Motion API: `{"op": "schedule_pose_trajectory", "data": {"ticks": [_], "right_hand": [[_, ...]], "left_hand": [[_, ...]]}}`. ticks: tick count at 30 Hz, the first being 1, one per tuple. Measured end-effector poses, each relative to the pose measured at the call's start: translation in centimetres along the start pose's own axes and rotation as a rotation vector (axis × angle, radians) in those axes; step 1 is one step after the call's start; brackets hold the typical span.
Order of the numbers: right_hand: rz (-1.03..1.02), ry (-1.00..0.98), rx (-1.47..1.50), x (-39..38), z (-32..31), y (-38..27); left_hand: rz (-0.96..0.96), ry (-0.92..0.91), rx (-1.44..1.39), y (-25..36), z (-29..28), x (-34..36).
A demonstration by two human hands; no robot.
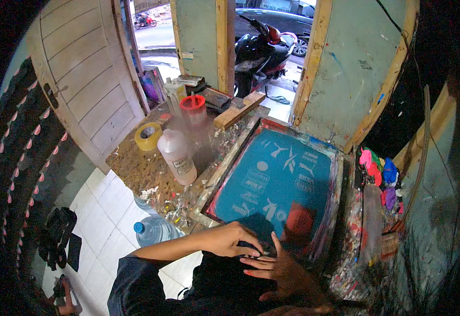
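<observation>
A screen-printing frame (337, 181) with teal mesh lies on the worktable; pale logo shapes and a dark red rectangular patch show on the mesh. My left hand (232, 239) is at the frame's near edge, its fingers bent down and drawn together in a pinch. What it pinches, if anything, is too small and shaded to make out. Just right of it and nearer to me, my right hand (280, 271) has its fingers spread, the fingertips close to the left hand's. Nothing shows in the right hand. Part of the frame's near edge is hidden by my hands.
Left of the frame, the paint-stained table (130, 166) holds a bottle of pinkish liquid (177, 158), a yellow tape roll (148, 136), a red-rimmed container (193, 109) and a wooden bar (239, 110). A blue-capped water jug (156, 231) stands below. Coloured rags (381, 174) lie at right.
</observation>
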State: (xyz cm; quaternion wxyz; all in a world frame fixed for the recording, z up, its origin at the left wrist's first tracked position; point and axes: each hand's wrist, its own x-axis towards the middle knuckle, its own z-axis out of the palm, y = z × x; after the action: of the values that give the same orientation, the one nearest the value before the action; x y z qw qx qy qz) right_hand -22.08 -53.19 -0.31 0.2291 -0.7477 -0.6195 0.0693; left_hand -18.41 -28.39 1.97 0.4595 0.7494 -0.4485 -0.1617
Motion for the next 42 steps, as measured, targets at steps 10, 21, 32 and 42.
{"op": "schedule_pose_trajectory", "data": {"ticks": [10,21,32,42], "right_hand": [[-0.030,0.248,0.261,0.1,1.8,-0.4],[0.428,0.822,0.370,2.6,0.3,-1.1],[0.140,1.416,0.920,3.1,1.6,-0.3],[0.126,1.298,0.884,2.6,2.4,0.5]], "left_hand": [[-0.060,0.015,-0.036,0.7,-0.9,-1.2],[0.005,0.426,-0.296,-1.1,2.1,0.5],[-0.196,0.689,-0.296,2.8,4.3,1.5],[-0.202,0.725,-0.213,3.2,5.3,2.5]]}}
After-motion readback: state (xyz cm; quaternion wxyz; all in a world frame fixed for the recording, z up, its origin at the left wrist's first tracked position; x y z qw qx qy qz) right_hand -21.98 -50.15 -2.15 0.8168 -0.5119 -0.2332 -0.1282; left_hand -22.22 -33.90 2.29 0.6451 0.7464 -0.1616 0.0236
